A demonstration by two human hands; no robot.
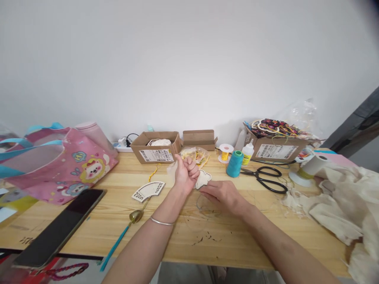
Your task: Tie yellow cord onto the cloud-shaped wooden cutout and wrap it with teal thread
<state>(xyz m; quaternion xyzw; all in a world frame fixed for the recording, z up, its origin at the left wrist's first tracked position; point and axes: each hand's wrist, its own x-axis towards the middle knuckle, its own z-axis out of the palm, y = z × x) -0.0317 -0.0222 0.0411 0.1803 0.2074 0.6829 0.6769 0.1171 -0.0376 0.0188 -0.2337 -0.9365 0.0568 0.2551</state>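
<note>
On the wood table [266,236], a flat wood fan piece [148,191] lies to the left of the hands. The left hand [186,173] is curled shut in a fist, close to the open right hand [223,195], and a small wood shape [203,178] sits between them. Further right are a blue thread spool [235,163] and black scissors [250,172].

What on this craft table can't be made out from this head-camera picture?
What the left hand grips: its curled fingers hide it in the head view.
The side of the pale cut-out next to that hand: the hand covers it.
The text on the shipping label of the right cardboard box: too small.
The far end of the cloth heap: cut off by the right edge.
</note>
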